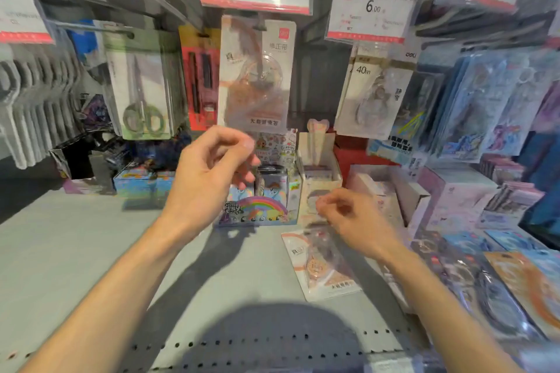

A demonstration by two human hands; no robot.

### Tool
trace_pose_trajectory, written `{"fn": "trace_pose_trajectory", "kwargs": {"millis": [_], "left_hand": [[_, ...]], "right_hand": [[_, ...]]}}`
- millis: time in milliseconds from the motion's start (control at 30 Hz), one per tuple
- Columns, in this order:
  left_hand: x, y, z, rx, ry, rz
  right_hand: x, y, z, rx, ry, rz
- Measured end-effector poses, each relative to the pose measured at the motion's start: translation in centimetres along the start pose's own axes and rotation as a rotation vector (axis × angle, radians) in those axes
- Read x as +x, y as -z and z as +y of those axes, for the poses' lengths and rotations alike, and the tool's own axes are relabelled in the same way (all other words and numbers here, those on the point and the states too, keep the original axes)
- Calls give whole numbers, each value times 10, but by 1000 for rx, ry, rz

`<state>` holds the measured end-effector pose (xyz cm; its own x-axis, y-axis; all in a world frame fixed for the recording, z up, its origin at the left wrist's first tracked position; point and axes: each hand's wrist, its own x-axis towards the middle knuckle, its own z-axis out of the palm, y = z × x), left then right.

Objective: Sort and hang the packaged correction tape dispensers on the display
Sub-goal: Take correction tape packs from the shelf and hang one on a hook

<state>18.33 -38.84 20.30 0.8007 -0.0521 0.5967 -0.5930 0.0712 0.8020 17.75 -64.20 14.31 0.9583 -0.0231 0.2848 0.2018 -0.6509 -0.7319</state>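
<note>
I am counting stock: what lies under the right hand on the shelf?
Under the right hand lies one packaged correction tape dispenser on the grey shelf; its top edge is covered by the hand.

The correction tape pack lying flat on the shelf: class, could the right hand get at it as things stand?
Probably yes. The right hand hovers just above the pack, holding nothing visible, and nothing lies between them; the pack's far end sits partly under the hand.
</note>
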Motion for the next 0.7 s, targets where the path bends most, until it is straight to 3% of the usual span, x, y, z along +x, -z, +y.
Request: {"fn": "trace_pose_trajectory", "kwargs": {"millis": [100, 267, 467, 700], "left_hand": [[-23, -10, -31, -10, 185, -31], [-43, -17, -67, 92, 383, -143], [-54, -10, -97, 354, 535, -236], [-57, -8, -109, 622, 592, -325]], "right_hand": [[-15, -20, 29, -300, -112, -56], [-20, -44, 43, -521, -203, -177], [-21, -54, 45, -390, -71, -304], [-19, -54, 43, -283, -27, -174]]}}
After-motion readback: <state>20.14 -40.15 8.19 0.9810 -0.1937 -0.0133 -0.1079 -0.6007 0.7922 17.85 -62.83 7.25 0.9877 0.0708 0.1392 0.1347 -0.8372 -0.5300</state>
